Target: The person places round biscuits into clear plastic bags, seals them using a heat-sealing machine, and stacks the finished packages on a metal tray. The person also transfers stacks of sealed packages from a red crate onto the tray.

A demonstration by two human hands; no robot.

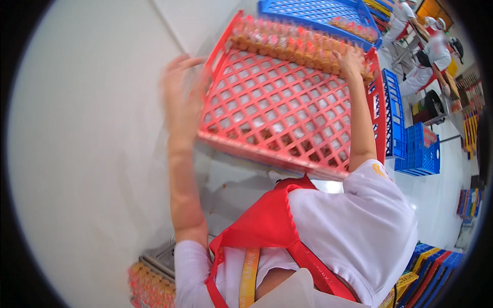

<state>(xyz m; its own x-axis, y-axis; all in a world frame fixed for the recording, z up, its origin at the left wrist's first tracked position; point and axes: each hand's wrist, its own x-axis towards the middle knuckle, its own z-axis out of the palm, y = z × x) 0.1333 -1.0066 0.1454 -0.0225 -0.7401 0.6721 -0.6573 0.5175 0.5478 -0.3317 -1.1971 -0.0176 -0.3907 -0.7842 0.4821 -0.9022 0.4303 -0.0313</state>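
Observation:
A red lattice crate (277, 102) lies in front of me. Along its far side stand rows of clear plastic packs (287, 47) of golden-brown baked goods with red print. My right hand (350, 62) reaches over the crate and rests on the packs at the right end, thumb apart from the fingers; its fingertips are partly hidden among them. Beside the crate's left wall, my left hand (184, 92) is raised, blurred by motion, with its fingers apart and nothing visible in it. Through the red lattice, more packs show faintly underneath.
Behind the red crate is a blue crate (313, 11) with a few packs. Blue crates (418, 151) stand to the right. A pale wall (92, 128) runs along my left. More packs (151, 285) sit low at left. Co-workers (434, 59) stand at benches far right.

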